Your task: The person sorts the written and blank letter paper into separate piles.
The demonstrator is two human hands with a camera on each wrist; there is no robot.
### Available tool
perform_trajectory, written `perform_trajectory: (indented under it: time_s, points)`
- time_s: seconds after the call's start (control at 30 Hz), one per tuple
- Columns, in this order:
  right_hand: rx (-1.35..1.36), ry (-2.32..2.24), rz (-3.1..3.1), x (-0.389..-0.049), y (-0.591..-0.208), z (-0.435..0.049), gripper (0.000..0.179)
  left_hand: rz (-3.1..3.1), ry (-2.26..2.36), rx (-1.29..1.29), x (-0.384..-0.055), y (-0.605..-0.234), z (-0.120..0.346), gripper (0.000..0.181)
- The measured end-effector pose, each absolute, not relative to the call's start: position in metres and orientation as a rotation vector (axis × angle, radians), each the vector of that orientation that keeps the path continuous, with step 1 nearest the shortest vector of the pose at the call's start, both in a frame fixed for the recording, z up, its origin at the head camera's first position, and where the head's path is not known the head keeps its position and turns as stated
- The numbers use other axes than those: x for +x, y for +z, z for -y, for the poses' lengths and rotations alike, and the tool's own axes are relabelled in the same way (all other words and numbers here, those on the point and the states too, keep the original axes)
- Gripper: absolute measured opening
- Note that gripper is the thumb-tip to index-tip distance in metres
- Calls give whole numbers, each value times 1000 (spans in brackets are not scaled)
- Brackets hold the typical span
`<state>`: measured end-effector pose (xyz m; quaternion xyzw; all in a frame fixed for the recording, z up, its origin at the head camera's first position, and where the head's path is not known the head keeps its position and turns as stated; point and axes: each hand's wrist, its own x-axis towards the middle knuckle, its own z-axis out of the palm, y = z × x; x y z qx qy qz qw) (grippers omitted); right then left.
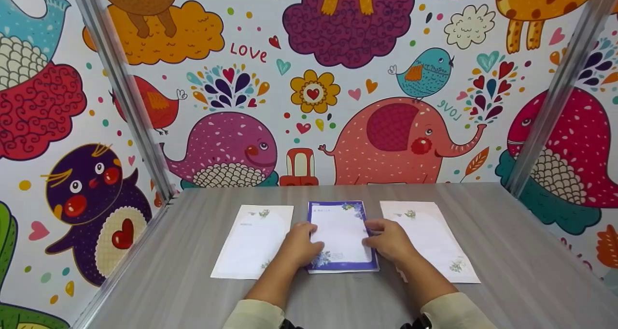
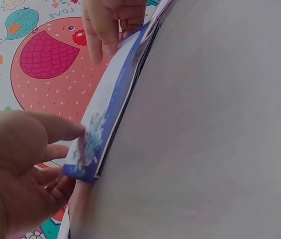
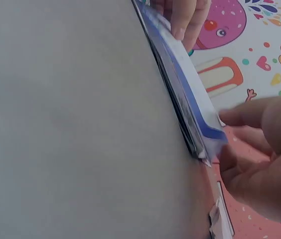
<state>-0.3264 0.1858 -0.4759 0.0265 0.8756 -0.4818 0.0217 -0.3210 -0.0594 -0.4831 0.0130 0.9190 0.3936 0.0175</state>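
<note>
Paper (image 1: 248, 247) at left lies flat on the counter (image 1: 164, 290), likely to one side so the stack gets the middle; left hand (image 1: 300, 246), fingers curled, grips left edge of purple-bordered stack (image 1: 340, 232), mid-counter; right hand (image 1: 390, 241) pinches its right edge, fingers bent, probably to keep layers lined up; second sheet (image 1: 429, 232) lies rightmost, partly behind right forearm (image 1: 427, 280).

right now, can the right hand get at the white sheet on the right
Probably yes: the right white sheet lies next to the right hand with nothing visibly set on it, though the hand would first have to leave the blue-bordered sheet.
</note>
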Motion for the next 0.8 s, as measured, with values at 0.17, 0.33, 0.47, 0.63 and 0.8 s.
perform_trajectory:
  time_s: [0.17, 0.33, 0.47, 0.63, 0.8]
  points:
    - [216, -1658, -2639, -328, -475, -187, 57, -2897, 1303, 40, -322, -485, 60, 59]
    - [186, -1616, -2729, -328, -477, -190, 48, -2956, 1308, 86, -321, -488, 61, 46]
    - [192, -1582, -2749, -327, -477, -190, 36, -2969, 1333, 88, -321, -488, 61, 35]
    - [204, -1611, -2740, -327, -475, -185, 34, -2916, 1468, -9, -323, -487, 64, 45]
    - [182, -1750, -2663, -325, -471, -173, 35, -2895, 1576, -78, -325, -484, 75, 44]
